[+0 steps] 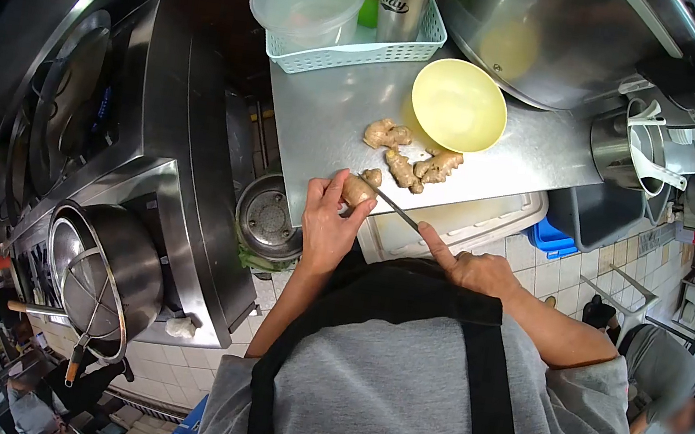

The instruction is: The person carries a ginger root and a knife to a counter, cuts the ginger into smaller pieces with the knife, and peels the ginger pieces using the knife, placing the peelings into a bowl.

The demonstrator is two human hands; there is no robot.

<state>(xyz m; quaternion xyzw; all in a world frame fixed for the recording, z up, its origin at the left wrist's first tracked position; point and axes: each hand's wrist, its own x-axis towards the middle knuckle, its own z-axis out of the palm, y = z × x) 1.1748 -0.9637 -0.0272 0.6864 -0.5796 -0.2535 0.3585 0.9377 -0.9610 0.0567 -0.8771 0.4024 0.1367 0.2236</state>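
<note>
Stainless-steel counter (317, 115); on it, yellow bowl (459, 106). Right hand (486, 273) wrapped around grip of knife (398, 211), its blade against ginger rhizome (357, 192) pinched between thumb and fingers of left hand (332, 225) at counter's near edge. Other ginger pieces (438, 167) beside bowl.

On the counter (326, 116), loose ginger pieces (439, 166) lie just in front of a bowl (459, 106), with a basket (361, 57) behind to the left, holding a tub (308, 3) and a tumbler (403, 12), and a big vessel (560, 34) behind to the right. At the near edge, the left hand (331, 224) has another ginger piece (358, 191), left of the right hand (478, 271) with its knife (399, 211). Left of the counter stands a kitchen unit (202, 179) bearing a pot (142, 259).
</note>
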